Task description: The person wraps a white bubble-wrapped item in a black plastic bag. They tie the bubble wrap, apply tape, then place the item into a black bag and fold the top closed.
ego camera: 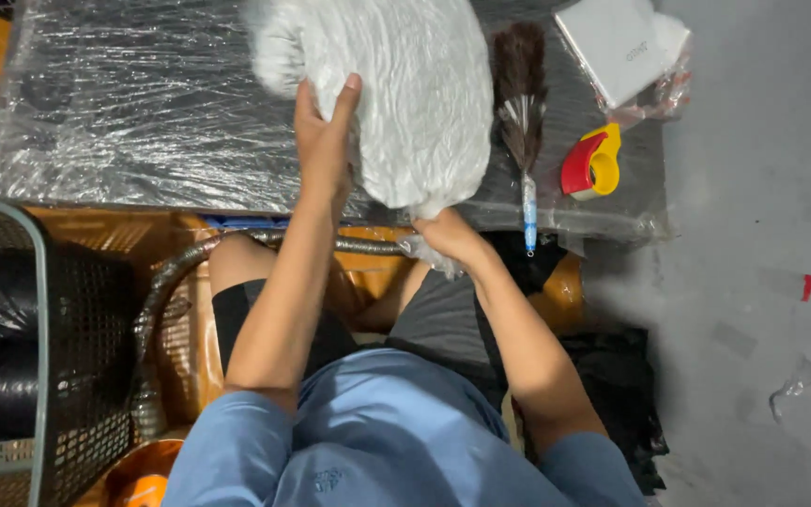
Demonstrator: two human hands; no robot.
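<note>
A white fluffy bundle wrapped in thin clear plastic lies on a dark surface covered with plastic film. My left hand presses flat against the bundle's left side, fingers up. My right hand grips the gathered plastic at the bundle's near end, at the surface's front edge. I sit with my knees under that edge.
A brown feather duster with a blue handle lies just right of the bundle. Beyond it sit a red and yellow tape dispenser and a white box in plastic. A black mesh basket stands at my left. Grey floor lies to the right.
</note>
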